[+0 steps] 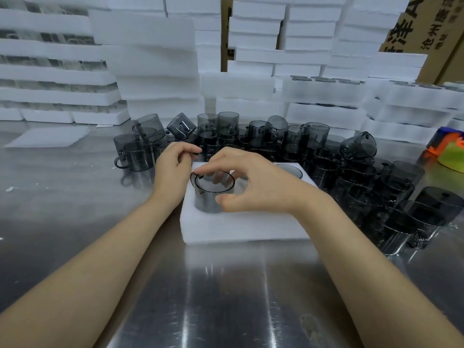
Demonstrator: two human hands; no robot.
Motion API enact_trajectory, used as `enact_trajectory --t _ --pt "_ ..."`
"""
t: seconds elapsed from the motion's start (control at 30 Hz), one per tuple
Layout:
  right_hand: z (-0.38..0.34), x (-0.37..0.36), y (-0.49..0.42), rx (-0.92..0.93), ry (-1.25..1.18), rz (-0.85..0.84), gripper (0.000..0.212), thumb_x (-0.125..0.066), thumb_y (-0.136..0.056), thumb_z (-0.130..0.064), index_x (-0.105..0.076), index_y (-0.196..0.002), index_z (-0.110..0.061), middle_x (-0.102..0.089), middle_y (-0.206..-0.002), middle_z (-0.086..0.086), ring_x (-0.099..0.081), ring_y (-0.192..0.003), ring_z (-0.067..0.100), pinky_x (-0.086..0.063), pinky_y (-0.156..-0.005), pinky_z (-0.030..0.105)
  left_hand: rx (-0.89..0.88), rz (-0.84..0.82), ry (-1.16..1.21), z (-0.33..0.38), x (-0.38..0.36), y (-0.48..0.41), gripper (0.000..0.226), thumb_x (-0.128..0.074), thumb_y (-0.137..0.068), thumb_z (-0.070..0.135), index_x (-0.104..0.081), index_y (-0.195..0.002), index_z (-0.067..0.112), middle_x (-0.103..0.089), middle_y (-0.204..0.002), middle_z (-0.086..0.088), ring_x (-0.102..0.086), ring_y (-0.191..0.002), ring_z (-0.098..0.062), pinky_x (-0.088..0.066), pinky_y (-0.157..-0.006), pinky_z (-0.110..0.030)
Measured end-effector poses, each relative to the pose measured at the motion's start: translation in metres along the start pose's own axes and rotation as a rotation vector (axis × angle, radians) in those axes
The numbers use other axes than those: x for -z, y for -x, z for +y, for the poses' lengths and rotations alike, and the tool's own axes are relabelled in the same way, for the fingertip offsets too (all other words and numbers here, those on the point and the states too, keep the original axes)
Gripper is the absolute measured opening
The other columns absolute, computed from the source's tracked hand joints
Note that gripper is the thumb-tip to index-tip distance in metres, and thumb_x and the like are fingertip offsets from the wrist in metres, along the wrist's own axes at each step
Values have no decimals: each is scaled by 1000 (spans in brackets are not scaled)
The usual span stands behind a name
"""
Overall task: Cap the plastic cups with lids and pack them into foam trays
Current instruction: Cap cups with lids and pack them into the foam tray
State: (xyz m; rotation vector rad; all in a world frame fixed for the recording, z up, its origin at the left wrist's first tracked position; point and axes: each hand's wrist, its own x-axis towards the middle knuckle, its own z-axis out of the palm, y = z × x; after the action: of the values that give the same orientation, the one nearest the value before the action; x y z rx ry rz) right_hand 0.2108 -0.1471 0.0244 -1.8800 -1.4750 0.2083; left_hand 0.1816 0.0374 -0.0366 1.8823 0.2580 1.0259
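A white foam tray [241, 227] lies on the steel table in front of me. A smoky grey plastic cup [209, 197] with a handle stands upright in the tray's near-left pocket. My right hand [253, 182] grips that cup, thumb on its near wall and fingers curled over the rim. My left hand [173, 167] sits just left of the tray, its fingers curled and pinching something small and dark that I cannot make out. Another cup [288, 170] sits sunk in the tray's far-right pocket.
Many grey cups [311, 146] crowd the table behind and to the right of the tray, some stacked or tipped. Stacks of white foam trays [155, 71] and cardboard boxes [411, 26] line the back. A loose foam sheet [47, 138] lies far left; colourful items [449, 149] sit far right.
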Motion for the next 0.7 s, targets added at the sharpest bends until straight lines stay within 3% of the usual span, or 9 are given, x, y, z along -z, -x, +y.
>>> enact_trajectory --t 0.13,0.27,0.43,0.6,0.7 --pt "-1 0 0 0 69 1 42 -75 -73 -12 -68 -111 -27 -58 -103 1 -57 -91 11 -45 -82 19 22 -2 -29 -3 -1 -2 33 -39 -91 -10 -66 -93 10 -64 -104 -17 -61 -97 -25 -50 -91 -40" --pt "-1 -6 -2 -20 226 -47 39 -78 -70 -23 -70 -108 -23 -58 -97 2 -51 -91 13 -44 -86 34 6 6 -67 -3 -2 -1 32 -40 -91 -9 -67 -92 7 -62 -98 -11 -56 -82 -7 -45 -76 -17" --pt "4 -5 0 -89 142 -102 37 -75 -77 -41 -71 -112 -28 -50 -105 -15 -41 -110 6 -35 -102 29 -44 35 -89 -6 -1 -3 32 -41 -89 -11 -68 -91 6 -59 -95 -4 -56 -84 -11 -43 -76 -18" --pt "7 -7 -2 -101 46 -100 32 -76 -79 -33 -72 -110 -24 -47 -99 -21 -41 -109 -3 -31 -99 17 -139 205 -348 -20 5 -10 29 -44 -86 -3 -67 -95 11 -54 -114 -2 -53 -93 -9 -45 -74 -29" --pt "10 -8 -2 -103 12 -94 31 -76 -78 -32 -72 -108 -24 -48 -98 -24 -41 -107 -8 -29 -96 11 -98 325 -484 -28 15 -19 32 -44 -82 2 -63 -105 14 -47 -126 -2 -59 -92 -22 -47 -68 -37"
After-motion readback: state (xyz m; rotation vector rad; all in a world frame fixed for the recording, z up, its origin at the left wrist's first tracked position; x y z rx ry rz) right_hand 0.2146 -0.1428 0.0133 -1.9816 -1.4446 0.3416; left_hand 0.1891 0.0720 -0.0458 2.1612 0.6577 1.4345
